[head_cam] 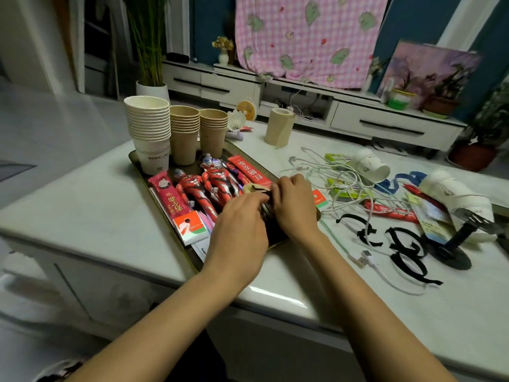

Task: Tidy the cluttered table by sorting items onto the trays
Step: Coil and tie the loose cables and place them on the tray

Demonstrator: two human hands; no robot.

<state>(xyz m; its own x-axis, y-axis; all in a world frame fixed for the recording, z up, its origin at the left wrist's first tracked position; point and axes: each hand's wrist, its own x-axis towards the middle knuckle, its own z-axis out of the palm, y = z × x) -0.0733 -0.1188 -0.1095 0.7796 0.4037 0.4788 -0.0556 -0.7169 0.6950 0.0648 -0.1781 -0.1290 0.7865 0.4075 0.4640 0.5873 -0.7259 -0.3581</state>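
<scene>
Across the counter (82,205) I judge the job roughly half done. Its left part carries the tray (131,157), already packed: three stacks of cups (150,128) at the far end, two toy figures (209,183) lying side by side, and red packets (170,199) flanking them. Right of the tray the clutter is unsorted: tipped cups (371,164), a paper roll (278,125), a tangle of white cables (344,183), black straps (407,252) and green packets (338,158). My hands meet over the tray's near right corner. The left hand (239,224) and right hand (294,205) both curl their fingers onto a small dark bundle (272,230). I cannot identify it or tell whether it rests on the tray. I see only this one tray clearly.
</scene>
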